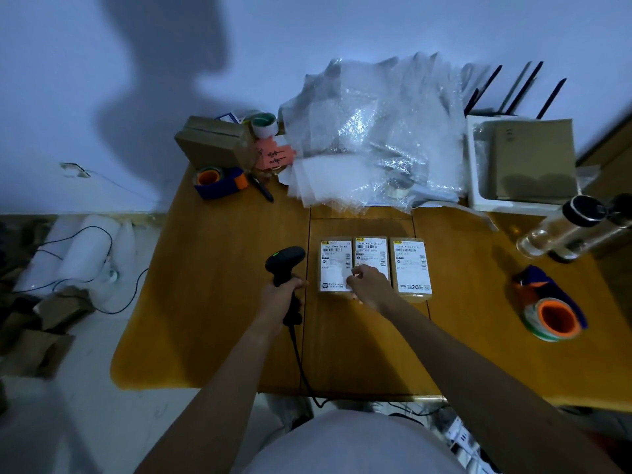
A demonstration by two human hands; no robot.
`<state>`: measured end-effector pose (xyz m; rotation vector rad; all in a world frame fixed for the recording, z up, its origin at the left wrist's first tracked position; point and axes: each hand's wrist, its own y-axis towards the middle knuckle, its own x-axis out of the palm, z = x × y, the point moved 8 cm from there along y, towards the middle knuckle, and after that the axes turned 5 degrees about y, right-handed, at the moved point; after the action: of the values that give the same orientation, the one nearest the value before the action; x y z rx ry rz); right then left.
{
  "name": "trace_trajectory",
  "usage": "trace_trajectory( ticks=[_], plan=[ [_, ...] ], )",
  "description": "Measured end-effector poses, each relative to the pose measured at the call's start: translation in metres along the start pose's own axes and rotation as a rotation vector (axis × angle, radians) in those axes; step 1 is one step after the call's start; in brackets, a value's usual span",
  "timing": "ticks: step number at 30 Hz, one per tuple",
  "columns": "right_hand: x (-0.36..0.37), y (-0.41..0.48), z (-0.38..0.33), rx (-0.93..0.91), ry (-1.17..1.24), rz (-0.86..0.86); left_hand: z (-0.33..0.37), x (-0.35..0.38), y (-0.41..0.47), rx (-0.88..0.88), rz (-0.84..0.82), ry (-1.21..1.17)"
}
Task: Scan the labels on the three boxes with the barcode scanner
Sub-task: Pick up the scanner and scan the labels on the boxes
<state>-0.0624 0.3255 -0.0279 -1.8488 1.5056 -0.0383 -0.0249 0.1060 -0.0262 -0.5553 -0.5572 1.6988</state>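
Observation:
Three small brown boxes with white shipping labels lie side by side on the wooden table: the left box (334,260), the middle box (371,251) and the right box (411,268). My left hand (279,297) grips the handle of a black corded barcode scanner (285,261), held upright just left of the left box with a green light on its head. My right hand (367,285) rests on the near part of the middle box, fingers touching the left box's label. It covers the lower half of the middle label.
Bubble wrap (372,131) is piled at the back. A tape dispenser (219,181), a pen and a cardboard box (212,142) sit back left. A white tray (478,186) with cardboard, a glass bottle (561,230) and another tape dispenser (550,306) stand to the right.

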Motion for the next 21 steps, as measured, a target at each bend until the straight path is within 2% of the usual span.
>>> trace_trajectory(
  ticks=[5,21],
  plan=[
    [0.002,0.004,0.004,0.01,0.006,0.02,-0.002,0.005,0.003,-0.029,-0.021,0.083],
    [0.007,0.005,0.003,0.033,0.052,0.056,-0.01,0.02,0.013,-0.076,-0.06,0.137]
  ],
)
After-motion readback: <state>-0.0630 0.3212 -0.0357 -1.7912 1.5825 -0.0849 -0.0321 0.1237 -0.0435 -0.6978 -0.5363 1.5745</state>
